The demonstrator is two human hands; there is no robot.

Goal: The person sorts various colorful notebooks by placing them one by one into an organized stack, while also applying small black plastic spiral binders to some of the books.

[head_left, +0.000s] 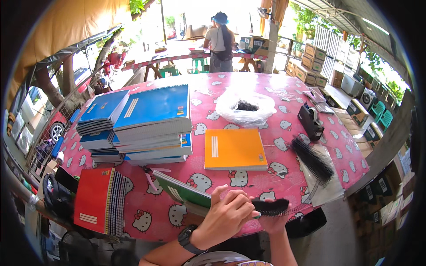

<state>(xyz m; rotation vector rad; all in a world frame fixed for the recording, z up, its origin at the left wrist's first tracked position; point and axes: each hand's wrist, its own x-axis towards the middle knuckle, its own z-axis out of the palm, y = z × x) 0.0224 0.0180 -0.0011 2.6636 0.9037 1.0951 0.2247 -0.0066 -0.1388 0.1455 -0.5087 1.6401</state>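
Both my hands are together at the table's near edge. My right hand (pixel 275 222) is closed around a small bunch of black spiral binding coils (pixel 271 206), with coil ends trailing to the right. My left hand (pixel 225 216), wearing a black watch (pixel 188 238), has bent fingers whose tips meet the left end of the coils. What lies under those fingers is partly hidden. A green notebook (pixel 183 189) leans at a tilt just left of my left hand, its right end hidden behind it. Beyond my hands, an orange notebook (pixel 235 148) lies flat.
Blue notebooks (pixel 151 106) are stacked at left, with red notebooks (pixel 94 199) nearer. Pink-handled scissors or pliers (pixel 153 177) lie between. More black coils (pixel 312 159) rest on clear plastic at right, near a tape dispenser (pixel 310 123). A plastic bag (pixel 245 113) holds coils. A person (pixel 220 42) stands beyond.
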